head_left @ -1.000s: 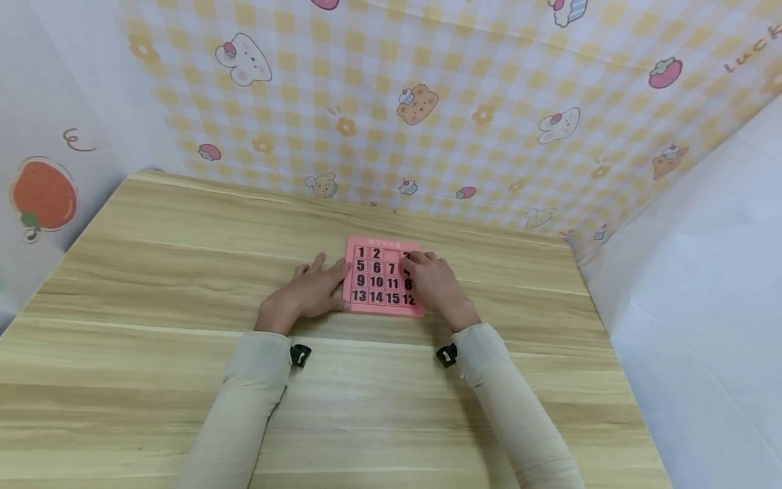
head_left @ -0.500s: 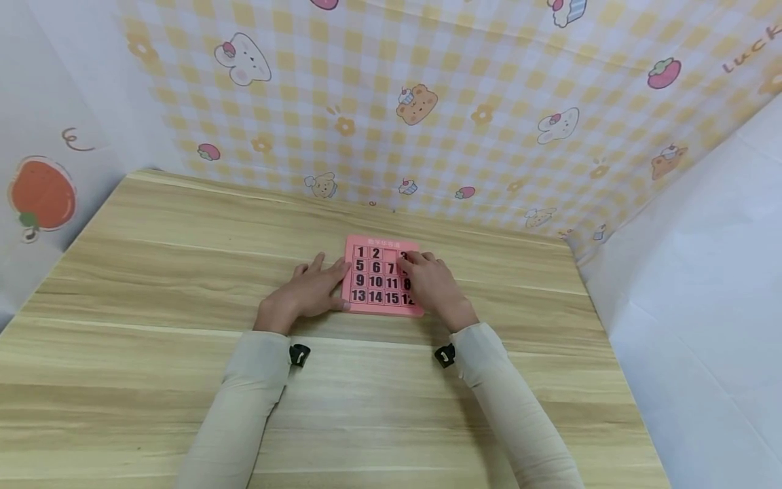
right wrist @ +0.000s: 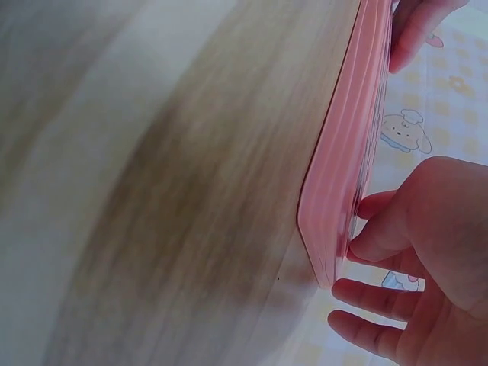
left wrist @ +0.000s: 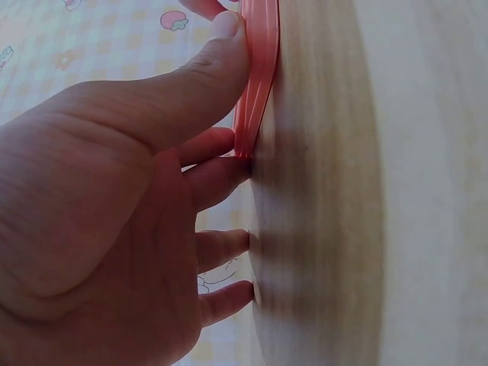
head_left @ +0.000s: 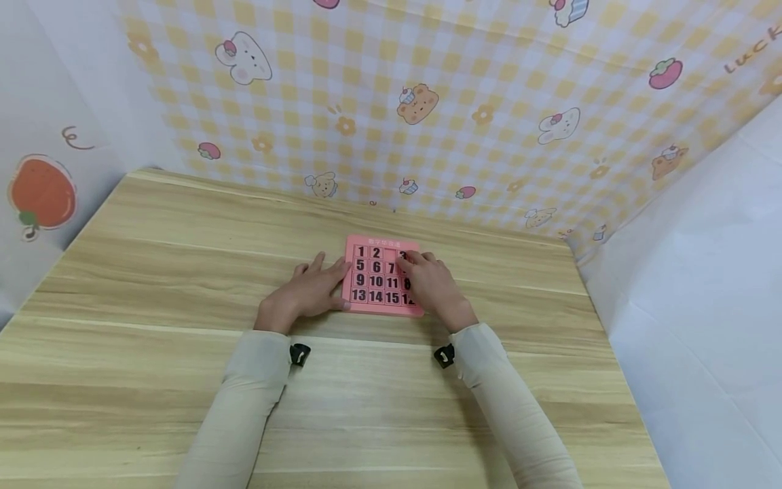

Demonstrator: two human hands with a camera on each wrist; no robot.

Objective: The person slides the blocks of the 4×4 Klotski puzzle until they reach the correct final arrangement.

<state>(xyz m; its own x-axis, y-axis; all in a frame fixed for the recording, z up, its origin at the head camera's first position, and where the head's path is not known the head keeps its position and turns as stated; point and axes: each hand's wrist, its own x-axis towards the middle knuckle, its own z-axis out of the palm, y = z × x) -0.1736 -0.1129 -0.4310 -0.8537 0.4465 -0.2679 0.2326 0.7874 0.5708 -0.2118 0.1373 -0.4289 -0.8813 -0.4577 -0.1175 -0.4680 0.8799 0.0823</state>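
A pink number slide puzzle (head_left: pixel 383 310) lies flat on the table, its black-numbered tiles in rows. A vacant slot sits in the top row, between the 2 and the 3 tile (head_left: pixel 402 256). My left hand (head_left: pixel 308 288) rests against the puzzle's left side, fingers spread; the thumb (left wrist: pixel 225 30) touches near the front left corner, and other fingertips reach the table. My right hand (head_left: pixel 432 282) is over the right column, with thumb and index fingertips on the tiles by the 3. It covers much of the tile below the 3. Its other fingers (right wrist: pixel 370 297) extend past the right edge.
The wood-grain table (head_left: pixel 366 407) extends around the puzzle on all sides. Behind it hangs a yellow checked cloth (head_left: pixel 366 102) with cartoon prints, and white sheets (head_left: pixel 702 305) stand at the sides. Black wrist mounts (head_left: pixel 299 355) show at both cuffs.
My right hand has moved slightly left, and the 3 tile shows a little nearer the vacant slot. The left hand and the puzzle frame stay in place.
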